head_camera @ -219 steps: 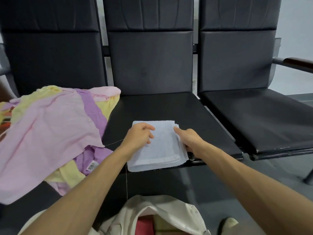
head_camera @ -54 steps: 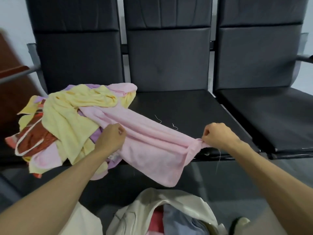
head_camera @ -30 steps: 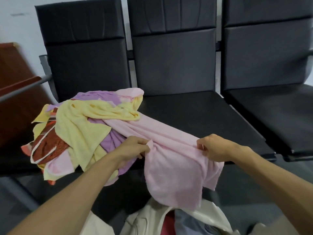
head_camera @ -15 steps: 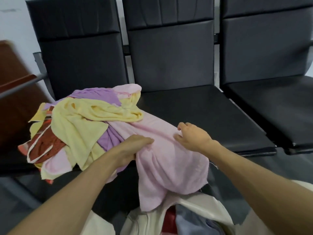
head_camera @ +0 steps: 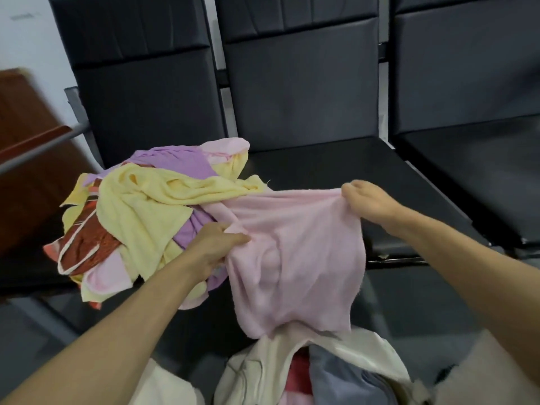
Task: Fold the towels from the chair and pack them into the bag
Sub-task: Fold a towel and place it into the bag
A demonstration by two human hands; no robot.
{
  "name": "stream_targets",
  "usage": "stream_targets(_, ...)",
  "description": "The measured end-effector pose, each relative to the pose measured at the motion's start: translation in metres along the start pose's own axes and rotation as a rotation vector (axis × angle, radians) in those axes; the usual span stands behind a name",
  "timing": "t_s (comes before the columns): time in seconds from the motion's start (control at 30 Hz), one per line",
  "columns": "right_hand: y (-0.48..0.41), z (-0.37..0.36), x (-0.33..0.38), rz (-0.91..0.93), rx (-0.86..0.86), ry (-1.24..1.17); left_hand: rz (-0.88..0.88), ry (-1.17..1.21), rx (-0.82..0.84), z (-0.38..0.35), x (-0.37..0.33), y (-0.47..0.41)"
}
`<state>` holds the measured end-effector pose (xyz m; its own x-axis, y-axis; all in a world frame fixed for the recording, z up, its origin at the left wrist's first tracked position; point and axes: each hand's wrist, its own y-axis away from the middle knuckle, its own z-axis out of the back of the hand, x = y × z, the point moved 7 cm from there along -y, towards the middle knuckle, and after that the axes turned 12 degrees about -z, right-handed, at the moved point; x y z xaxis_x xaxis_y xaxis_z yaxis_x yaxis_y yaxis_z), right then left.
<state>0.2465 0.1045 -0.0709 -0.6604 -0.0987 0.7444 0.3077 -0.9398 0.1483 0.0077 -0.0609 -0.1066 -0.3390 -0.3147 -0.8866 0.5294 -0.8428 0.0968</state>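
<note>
A pink towel (head_camera: 295, 258) hangs stretched between my hands over the front edge of the middle seat. My left hand (head_camera: 214, 248) grips its left edge beside the pile. My right hand (head_camera: 369, 201) pinches its upper right corner above the seat. The towel's far end is still tucked under a yellow towel (head_camera: 152, 206) in the heap of yellow, purple, pink and red towels on the left chair. Below, a cream bag (head_camera: 263, 366) stands open, with a blue-grey towel (head_camera: 336, 378) and something red inside.
Three black padded chairs stand in a row; the middle seat (head_camera: 330, 168) and the right seat (head_camera: 479, 168) are bare. A brown wooden panel (head_camera: 26, 159) and a metal armrest stand at the far left. Grey floor lies beneath the chairs.
My right hand has taken hold of the pink towel's corner and pulled it up and to the right, spreading the cloth. My left hand keeps its grip on the left edge.
</note>
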Motion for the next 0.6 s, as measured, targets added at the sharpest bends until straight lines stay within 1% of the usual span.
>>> stream_targets(0.07,0.0,0.027,-0.025,-0.139,-0.046,-0.328,-0.029,0.074,-0.026,-0.006,-0.006,-0.002)
stream_targets(0.13,0.004,0.05,-0.046,-0.27,-0.127,-0.63,-0.034,0.269,0.001,-0.022,-0.016,-0.001)
stream_targets(0.2,0.012,0.07,-0.062,-0.342,-0.208,-0.857,-0.017,0.453,0.066,-0.043,-0.026,0.002)
stream_targets(0.27,0.019,0.084,-0.072,-0.368,-0.259,-0.914,0.011,0.547,0.144,-0.062,-0.03,0.007)
stream_targets(0.3,0.024,0.088,-0.077,-0.385,-0.274,-0.902,0.026,0.543,0.188,-0.07,-0.03,0.009)
stream_targets(0.4,0.03,0.093,-0.089,-0.414,-0.272,-0.905,0.044,0.431,0.306,-0.084,-0.03,0.017)
stream_targets(0.5,0.031,0.1,-0.087,-0.376,-0.258,-0.979,0.0,0.316,0.407,-0.09,-0.036,0.023)
stream_targets(0.57,0.029,0.105,-0.083,-0.325,-0.253,-0.947,-0.047,0.314,0.429,-0.088,-0.043,0.024)
stream_targets(0.6,0.029,0.107,-0.081,-0.304,-0.256,-0.911,-0.074,0.327,0.398,-0.084,-0.046,0.022)
